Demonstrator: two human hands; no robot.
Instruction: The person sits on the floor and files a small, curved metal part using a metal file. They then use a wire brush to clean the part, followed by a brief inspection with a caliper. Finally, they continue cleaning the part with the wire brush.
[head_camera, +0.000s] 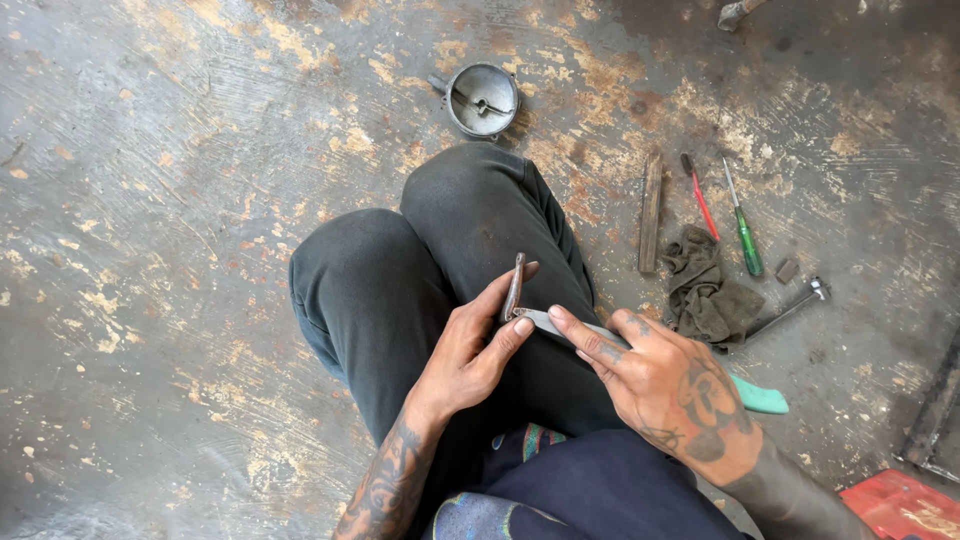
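Note:
I crouch on a worn floor, my knees in dark trousers (400, 280) below me. My left hand (470, 350) pinches a small thin brown metal piece (514, 285) upright between thumb and fingers. My right hand (670, 385) grips a knife with a teal handle (762, 398). Its grey blade (550, 322) lies under my forefinger, the tip against the base of the brown piece.
A round metal cup-shaped part (482, 99) sits on the floor beyond my knees. To the right lie a flat wooden stick (651, 212), a red screwdriver (700, 198), a green screwdriver (744, 230), a dirty rag (708, 290), a metal wrench (795, 305) and a red packet (905, 505).

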